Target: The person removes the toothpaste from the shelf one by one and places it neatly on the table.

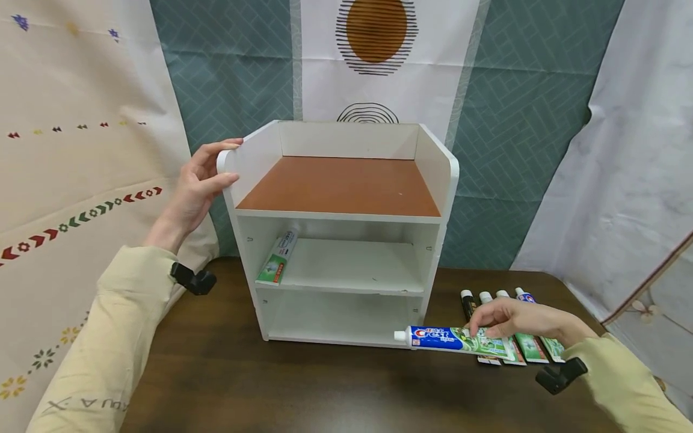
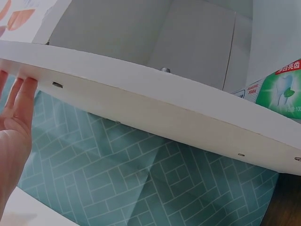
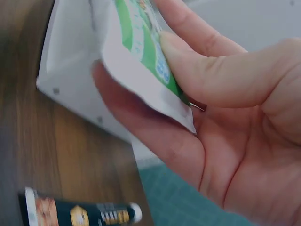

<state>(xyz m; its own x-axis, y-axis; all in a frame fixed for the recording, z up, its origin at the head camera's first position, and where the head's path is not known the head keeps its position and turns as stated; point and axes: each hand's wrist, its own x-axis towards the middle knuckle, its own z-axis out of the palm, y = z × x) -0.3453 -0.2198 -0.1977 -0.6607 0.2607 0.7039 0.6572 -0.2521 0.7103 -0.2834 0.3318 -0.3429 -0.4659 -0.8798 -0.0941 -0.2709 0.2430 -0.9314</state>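
Observation:
My right hand pinches a blue and green Crest toothpaste tube near its flat end, its white cap pointing left, in front of the shelf's lower right corner. In the right wrist view the thumb lies across the tube's green end. My left hand grips the upper left side panel of a white shelf unit; in the left wrist view its fingers lie against the outer face. A green and white toothpaste tube lies at the left of the middle shelf.
Several toothpaste tubes lie side by side on the dark wooden table right of the unit, partly behind my right hand. One is a black tube. The unit has a brown top surface; patterned cloths hang behind.

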